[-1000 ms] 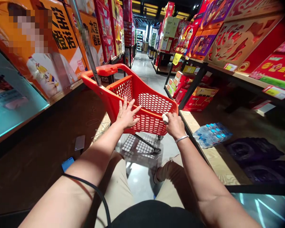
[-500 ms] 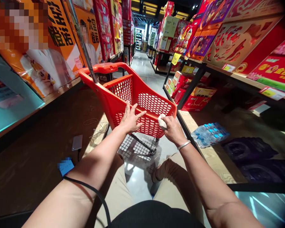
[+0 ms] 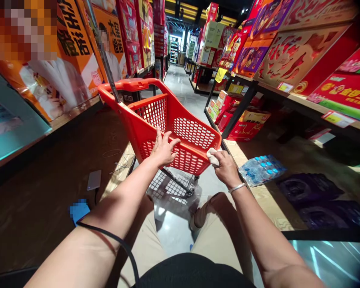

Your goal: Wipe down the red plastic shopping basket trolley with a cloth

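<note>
Orange-red plastic fills the middle of my head view: one cart [image 3: 180,132] with mesh walls, standing on the glossy floor [image 3: 180,228] of a shop aisle, right in front of me.

The orange boxes [image 3: 78,52] along the left carry large black Chinese characters, but I cannot read them with confidence. On the right, a red box [image 3: 345,90] shows gold characters, and the yellow tags [image 3: 336,118] on the shelf edge are too small to read.

I count one cart, one white cloth [image 3: 213,157], one silver bracelet [image 3: 237,187] on my right wrist, and one black cable [image 3: 114,240] across my left forearm. One wrapped pack [image 3: 261,170] of blue-capped water bottles lies on the low wooden shelf [image 3: 267,204] to the right. I cannot count the bottles in it.

My left hand [image 3: 163,149] reaches forward with the arm nearly straight. Its grip is wide, with the fingers spread flat on the cart's near wall by the rim. My right hand [image 3: 226,168] has its grip closed around the cloth, which it presses to the cart's near right corner at the rim.
</note>
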Demonstrator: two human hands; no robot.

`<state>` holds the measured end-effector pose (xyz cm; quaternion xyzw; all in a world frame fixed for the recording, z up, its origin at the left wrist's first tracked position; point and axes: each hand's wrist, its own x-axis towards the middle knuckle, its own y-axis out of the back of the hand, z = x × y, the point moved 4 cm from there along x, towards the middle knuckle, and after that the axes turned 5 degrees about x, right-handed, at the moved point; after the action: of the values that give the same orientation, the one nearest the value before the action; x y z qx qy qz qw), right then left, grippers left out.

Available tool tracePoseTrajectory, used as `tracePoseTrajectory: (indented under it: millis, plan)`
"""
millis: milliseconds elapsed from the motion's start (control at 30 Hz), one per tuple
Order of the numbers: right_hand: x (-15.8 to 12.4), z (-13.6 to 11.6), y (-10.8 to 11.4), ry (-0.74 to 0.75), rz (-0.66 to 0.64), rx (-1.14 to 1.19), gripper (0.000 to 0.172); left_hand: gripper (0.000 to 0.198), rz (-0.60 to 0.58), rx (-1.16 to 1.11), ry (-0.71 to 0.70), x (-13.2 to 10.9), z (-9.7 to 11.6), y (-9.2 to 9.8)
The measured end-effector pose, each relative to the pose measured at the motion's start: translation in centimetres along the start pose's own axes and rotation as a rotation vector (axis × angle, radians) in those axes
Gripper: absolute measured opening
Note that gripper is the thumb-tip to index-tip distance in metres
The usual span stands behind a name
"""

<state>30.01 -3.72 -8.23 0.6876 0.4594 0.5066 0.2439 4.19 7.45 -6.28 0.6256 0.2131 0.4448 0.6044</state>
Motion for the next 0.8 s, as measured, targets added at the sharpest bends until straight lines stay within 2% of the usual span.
tracePoseTrajectory:
  millis: [167, 333, 400, 467, 567, 667, 733, 800]
  plan:
    - [-1.6, -2.9, 0.1, 0.053, -0.018, 0.005, 0.037, 0.062, -0.030, -0.003, 0.000, -0.3, 0.6, 0.0]
    - [-0.9, -1.9, 0.9, 0.060, -0.072, -0.033, 0.041, 0.052, -0.013, -0.046, -0.019, -0.4, 0.4, -0.3]
    - [-0.8, -1.4, 0.8, 0.035, -0.027, -0.057, 0.047, 0.048, 0.003, -0.054, -0.024, -0.3, 0.3, -0.4]
    - [-1.1, -2.0, 0.3, 0.038, 0.069, -0.044, 0.049, 0.048, 0.011, -0.054, -0.036, -0.2, 0.2, -0.6]
    - [-1.8, -5.2, -1.6, 0.192, 0.153, 0.013, 0.048, 0.059, 0.001, -0.057, -0.046, -0.2, 0.0, -0.9]
    - [-1.7, -8.2, -4.6, 0.340, 0.129, -0.021, 0.040, 0.073, -0.023, -0.061, -0.042, -0.3, -0.3, -1.0]
    - [-1.7, -8.7, -7.0, 0.368, 0.094, -0.092, 0.036, 0.077, -0.036, -0.057, -0.045, -0.4, -0.4, -1.0]
    - [-2.3, -8.3, -9.8, 0.429, 0.000, -0.184, 0.034, 0.077, -0.034, -0.053, -0.053, -0.5, -0.5, -0.9]
